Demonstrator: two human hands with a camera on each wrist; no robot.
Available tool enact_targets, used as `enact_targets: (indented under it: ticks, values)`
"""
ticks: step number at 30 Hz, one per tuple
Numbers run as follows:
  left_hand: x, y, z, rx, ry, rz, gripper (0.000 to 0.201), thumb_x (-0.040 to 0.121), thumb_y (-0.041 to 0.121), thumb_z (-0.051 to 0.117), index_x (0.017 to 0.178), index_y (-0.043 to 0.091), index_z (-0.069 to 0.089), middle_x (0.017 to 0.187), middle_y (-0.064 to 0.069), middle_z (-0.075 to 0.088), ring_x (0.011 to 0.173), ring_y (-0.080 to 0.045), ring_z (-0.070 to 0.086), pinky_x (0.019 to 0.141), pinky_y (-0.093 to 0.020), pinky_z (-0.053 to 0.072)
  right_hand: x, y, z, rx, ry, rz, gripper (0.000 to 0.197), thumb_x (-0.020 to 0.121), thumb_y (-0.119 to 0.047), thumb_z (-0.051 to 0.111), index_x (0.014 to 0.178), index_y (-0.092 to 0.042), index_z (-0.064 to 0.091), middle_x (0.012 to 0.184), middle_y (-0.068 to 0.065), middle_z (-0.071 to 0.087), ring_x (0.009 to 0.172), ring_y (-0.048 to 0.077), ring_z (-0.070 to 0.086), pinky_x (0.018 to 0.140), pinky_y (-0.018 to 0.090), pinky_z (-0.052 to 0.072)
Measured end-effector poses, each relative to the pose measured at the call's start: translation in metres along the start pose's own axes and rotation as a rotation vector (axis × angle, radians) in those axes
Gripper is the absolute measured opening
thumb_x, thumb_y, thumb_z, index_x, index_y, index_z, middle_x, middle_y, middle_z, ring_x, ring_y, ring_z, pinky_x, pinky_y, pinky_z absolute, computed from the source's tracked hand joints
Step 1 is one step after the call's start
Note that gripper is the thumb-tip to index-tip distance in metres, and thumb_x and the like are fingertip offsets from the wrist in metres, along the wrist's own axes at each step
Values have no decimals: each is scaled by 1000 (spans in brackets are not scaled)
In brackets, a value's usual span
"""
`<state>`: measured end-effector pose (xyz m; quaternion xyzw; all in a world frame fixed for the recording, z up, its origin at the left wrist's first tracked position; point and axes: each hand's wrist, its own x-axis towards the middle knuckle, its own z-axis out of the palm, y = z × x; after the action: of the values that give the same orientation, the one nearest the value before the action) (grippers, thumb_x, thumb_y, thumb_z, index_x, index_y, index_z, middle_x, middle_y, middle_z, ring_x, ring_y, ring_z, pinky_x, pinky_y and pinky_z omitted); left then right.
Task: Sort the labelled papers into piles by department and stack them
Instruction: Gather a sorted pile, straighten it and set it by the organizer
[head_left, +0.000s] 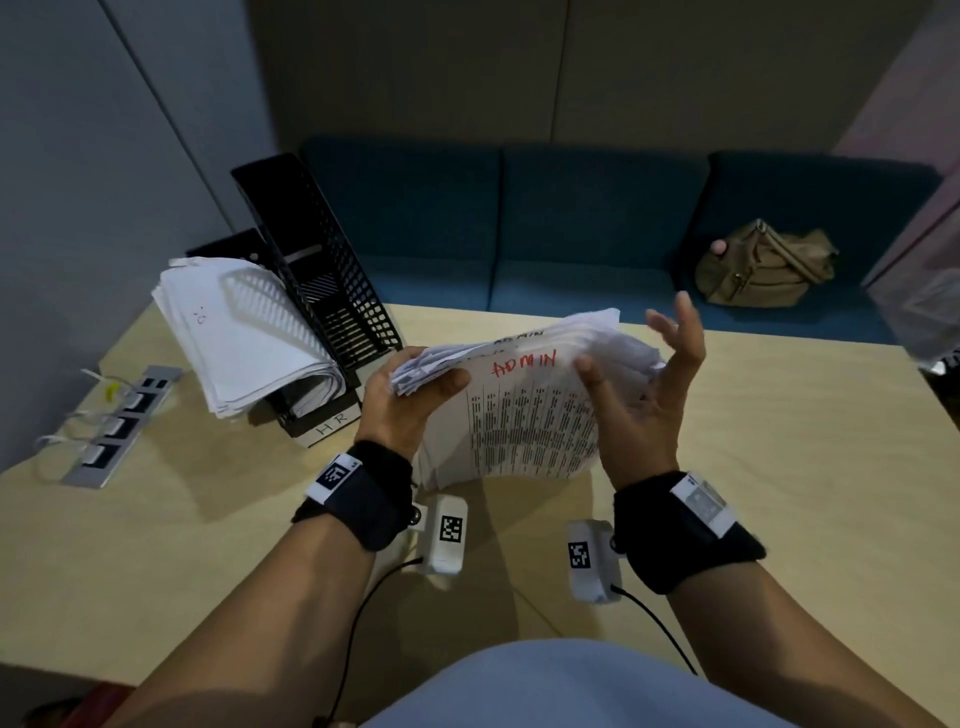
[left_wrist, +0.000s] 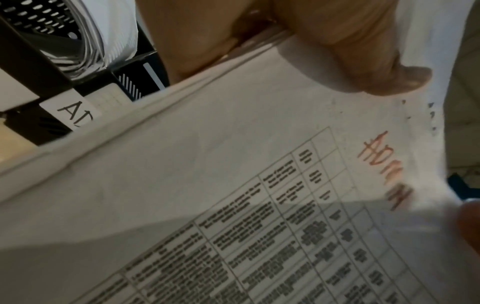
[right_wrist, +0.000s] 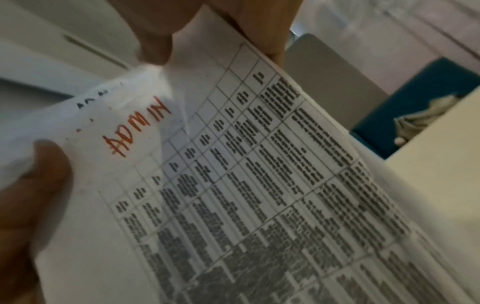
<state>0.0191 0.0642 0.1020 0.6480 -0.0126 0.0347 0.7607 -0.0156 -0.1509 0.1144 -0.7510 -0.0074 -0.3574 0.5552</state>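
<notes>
A stack of printed papers (head_left: 524, 415) is held between both hands a little above the wooden table (head_left: 779, 467). Its top sheet (right_wrist: 233, 185) carries a table of text and the word ADMIN in red. My left hand (head_left: 415, 389) grips the stack's upper left corner, thumb (left_wrist: 363, 61) on top. My right hand (head_left: 639, 379) pinches the fanned upper right edge, thumb (right_wrist: 155, 37) on the top sheet and the other fingers spread behind. Black mesh file racks (head_left: 332, 291) stand at the left, one labelled HR (head_left: 332, 428), one with a label starting AD (left_wrist: 75, 113).
A curled bundle of papers (head_left: 244, 332) leans in the left rack. A power strip (head_left: 114, 426) with white plugs lies near the table's left edge. Beyond the table a blue sofa (head_left: 571, 234) holds a tan bag (head_left: 763, 265).
</notes>
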Motion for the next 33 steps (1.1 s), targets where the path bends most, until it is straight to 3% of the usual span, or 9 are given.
enact_targets:
  ticks: [3, 5, 13, 16, 20, 24, 28, 31, 33]
  values:
    - [-2, 4, -4, 30, -71, 6, 56, 48, 35, 86, 94, 8, 69, 84, 4, 74, 81, -10, 68, 70, -22, 53, 1, -5, -1, -181, -60, -186, 44, 91, -24, 58, 134, -14, 50, 136, 22, 34, 122, -1, 37, 99, 8, 33]
    - [-2, 2, -6, 65, -108, 27, 59, 48, 36, 87, 97, 8, 69, 87, 4, 75, 85, -11, 68, 73, -23, 53, 3, -6, -3, -274, -169, -204, 31, 92, -25, 60, 123, -21, 63, 138, 16, 32, 117, 6, 42, 95, 4, 33]
    - [-6, 5, -5, 64, -142, 24, 60, 56, 24, 88, 105, -3, 66, 96, -4, 72, 92, -12, 67, 79, -23, 53, 9, -14, -4, -485, -315, -329, 34, 92, -38, 59, 126, -36, 59, 137, 7, 34, 116, 25, 43, 89, 37, 48]
    - [-9, 10, 0, 51, -122, 12, 47, 63, 25, 84, 104, 7, 70, 95, 0, 74, 93, -14, 68, 84, -27, 54, 10, -15, -2, -453, -275, -320, 53, 87, -36, 67, 136, -34, 47, 135, 4, 31, 113, 15, 42, 88, 34, 50]
    - [-7, 9, -3, 8, -22, -24, 31, 70, 37, 75, 96, 20, 73, 97, 1, 74, 98, -20, 67, 95, -42, 51, 12, 1, -7, -119, -196, 118, 103, 57, -33, 90, 141, -31, 31, 134, -4, 37, 115, -7, 41, 93, 13, 43]
    - [-9, 12, -3, -11, -38, -41, 40, 73, 38, 71, 104, 13, 71, 110, -14, 69, 109, -36, 62, 100, -59, 43, 12, 32, -14, 262, -440, 645, 70, 52, -17, 92, 116, -12, 63, 110, 9, 70, 104, 23, 66, 85, 41, 57]
    - [-14, 21, 14, 25, -58, -14, 38, 69, 26, 81, 105, 20, 71, 106, -2, 73, 104, -20, 67, 88, -34, 54, 1, 27, 3, 259, -211, 555, 33, 68, 7, 78, 98, -4, 69, 76, -15, 72, 69, -4, 65, 66, 18, 54]
    - [-16, 30, 31, -28, 9, 34, 44, 74, -1, 74, 116, 4, 62, 104, 1, 72, 97, -9, 69, 76, -18, 54, -11, 16, 17, 267, -92, 415, 22, 78, 3, 72, 95, -11, 68, 83, -13, 68, 70, -9, 60, 68, 14, 51]
    - [-15, 33, 37, -33, 69, 55, 39, 76, -1, 73, 113, 6, 62, 104, 0, 71, 92, -3, 69, 72, -14, 53, -15, 11, 18, 193, -112, 380, 22, 80, -3, 73, 93, -19, 65, 86, -11, 66, 75, -3, 61, 70, 19, 52]
